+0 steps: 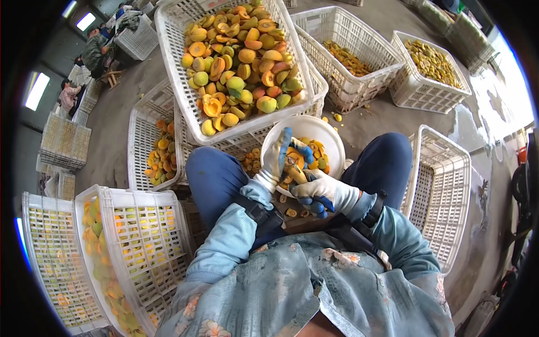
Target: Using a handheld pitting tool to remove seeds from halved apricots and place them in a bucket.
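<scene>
Above a white basin (336, 140) of orange apricot pieces, both my gloved hands meet between my knees. My left hand (275, 160), in a white glove with blue fingertips, is closed around an orange apricot half (294, 155). My right hand (325, 191), gloved the same way, grips a short tool with a tan wooden handle (297, 175). The tool's working end is against the fruit and hidden by it. Just beyond the basin, a white crate (168, 50) heaped with halved yellow, orange and green apricots rests on another crate.
Crates of apricots stand at left (143, 224) and beside my left knee (160, 154). A bare white crate (443, 185) sits by my right knee. Two crates of fruit pieces (348, 84) (429, 84) are at far right. People work at far left. Wet patches mark the floor (488, 185).
</scene>
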Motion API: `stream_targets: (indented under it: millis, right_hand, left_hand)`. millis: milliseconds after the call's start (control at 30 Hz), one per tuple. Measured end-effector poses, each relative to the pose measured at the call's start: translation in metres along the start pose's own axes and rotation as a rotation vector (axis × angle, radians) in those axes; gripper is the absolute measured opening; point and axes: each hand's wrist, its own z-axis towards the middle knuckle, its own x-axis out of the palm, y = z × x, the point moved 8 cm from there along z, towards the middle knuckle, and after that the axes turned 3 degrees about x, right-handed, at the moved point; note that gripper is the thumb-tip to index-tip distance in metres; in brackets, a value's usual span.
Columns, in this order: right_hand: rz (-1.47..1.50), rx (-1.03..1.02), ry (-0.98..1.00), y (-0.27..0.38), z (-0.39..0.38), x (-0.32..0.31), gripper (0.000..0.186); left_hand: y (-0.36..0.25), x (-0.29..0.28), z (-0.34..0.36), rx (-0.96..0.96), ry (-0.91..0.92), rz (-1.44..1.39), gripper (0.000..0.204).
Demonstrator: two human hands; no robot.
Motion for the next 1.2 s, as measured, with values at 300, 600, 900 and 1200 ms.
stream_targets:
  millis: [300, 600, 900, 1200]
  right_hand:
    - [-0.616, -0.398, -0.263, -0.003, 0.012, -0.012, 0.046]
    - [-0.575, -0.219, -0.400, -0.012, 0.008, -0.011, 0.042]
    - [-1.352, 0.012, -0.513, -0.027, 0.017, -0.060, 0.027]
    - [-1.120, 0.125, -0.460, -0.023, 0.018, -0.056, 0.027]
  left_hand:
    - [0.043, -0.035, 0.007, -0.074, -0.194, -0.368, 0.055]
    - [-0.023, -0.084, 0.000, -0.005, -0.399, -0.303, 0.062]
    - [-0.229, -0.235, -0.060, 0.653, -0.882, 0.720, 0.040]
    - [-0.206, -0.138, 0.036, 0.310, -0.329, 2.157, 0.058]
